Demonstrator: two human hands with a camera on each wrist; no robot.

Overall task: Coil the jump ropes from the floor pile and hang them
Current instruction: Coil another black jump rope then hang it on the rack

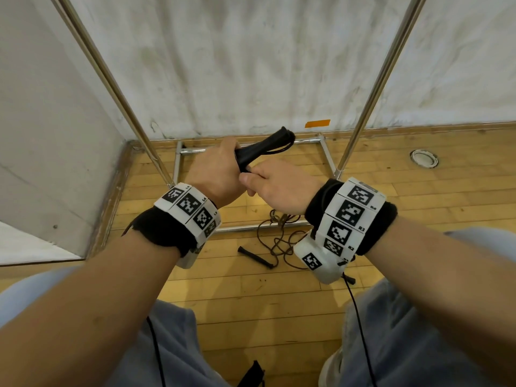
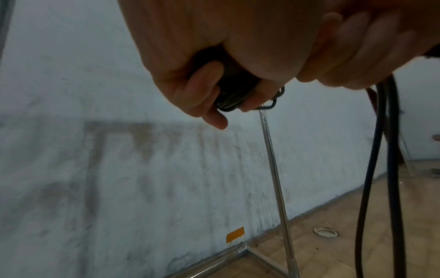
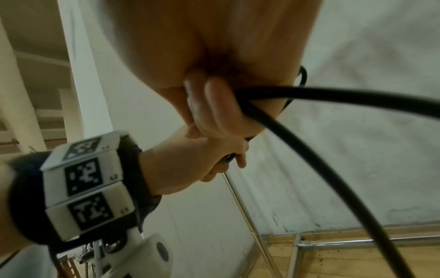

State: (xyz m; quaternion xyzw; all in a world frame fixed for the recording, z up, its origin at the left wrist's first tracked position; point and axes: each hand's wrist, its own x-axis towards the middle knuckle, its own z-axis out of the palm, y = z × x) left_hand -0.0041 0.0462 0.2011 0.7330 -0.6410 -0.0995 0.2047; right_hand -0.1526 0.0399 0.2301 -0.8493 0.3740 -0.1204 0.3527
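Left hand point(image 1: 216, 166) clamps black handles point(image 1: 264, 150), right hand point(image 1: 275, 185) pinches rope point(image 3: 309, 135) near them: wind tight, even turns, keeping tension.

Support surface: wooden plank floor point(image 1: 251, 297), meeting a white wall at the far edge. A metal rack base point(image 1: 325, 152) of silver tubes rests on the floor near the wall. A tangled brown jump rope point(image 1: 279, 244) with a black handle point(image 1: 255, 256) lies across the rack's front bar. A round white floor fitting point(image 1: 423, 158) sits right of the rack.
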